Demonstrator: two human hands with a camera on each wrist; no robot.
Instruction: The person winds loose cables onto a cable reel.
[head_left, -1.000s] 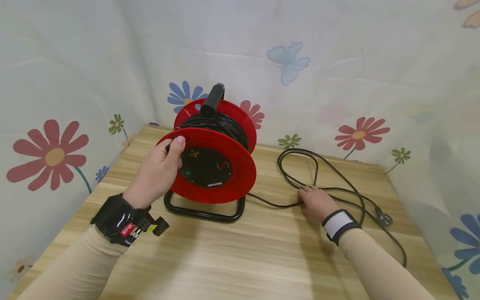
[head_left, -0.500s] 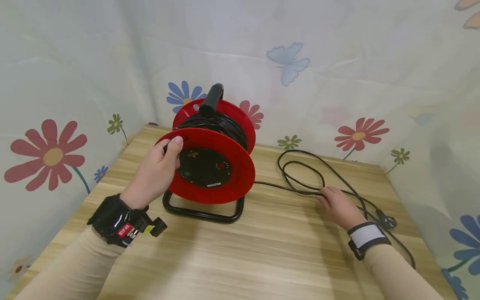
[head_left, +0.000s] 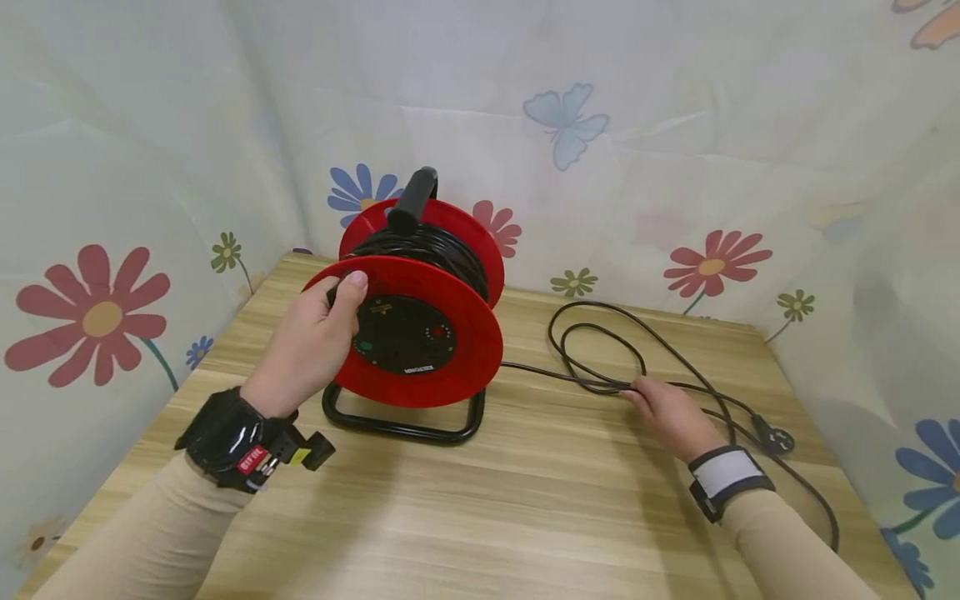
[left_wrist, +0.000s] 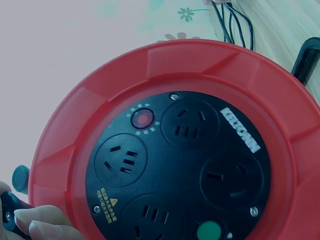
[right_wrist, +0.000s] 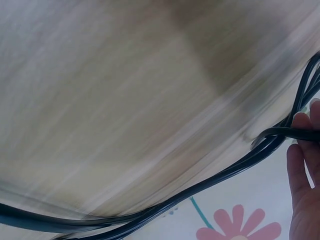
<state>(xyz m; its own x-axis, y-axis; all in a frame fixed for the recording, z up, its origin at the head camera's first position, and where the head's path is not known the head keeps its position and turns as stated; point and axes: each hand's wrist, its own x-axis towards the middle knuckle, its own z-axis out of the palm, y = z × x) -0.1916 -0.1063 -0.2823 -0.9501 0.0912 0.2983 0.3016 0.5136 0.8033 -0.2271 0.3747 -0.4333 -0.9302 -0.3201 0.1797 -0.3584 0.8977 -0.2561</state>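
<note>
A cable reel with red flanges (head_left: 480, 350) stands on the table, black cable (head_left: 442, 248) wound around its drum. Its black face carries several sockets, a red button (left_wrist: 143, 118) and a green one (left_wrist: 208, 231). My left hand (head_left: 311, 346) grips the small dark crank knob (left_wrist: 10, 214) near the flange's upper left, with the thumb over it. To the right of the reel, my right hand (head_left: 675, 417) pinches the loose black cable (head_left: 551, 372) between thumb and fingers. In the right wrist view, one strand (right_wrist: 295, 133) runs across the fingers.
Loose cable lies in loops around my right hand, ending in a black plug (head_left: 776, 437) at the right. The reel has a black carry handle (head_left: 411, 204) and a tubular foot (head_left: 405, 429). A floral curtain (head_left: 465, 83) surrounds the wooden table (head_left: 465, 517).
My right hand has moved right and slightly away from me along the table, shifting the cable strand from the reel. The left hand stays at the knob; the head view shifted a little.
</note>
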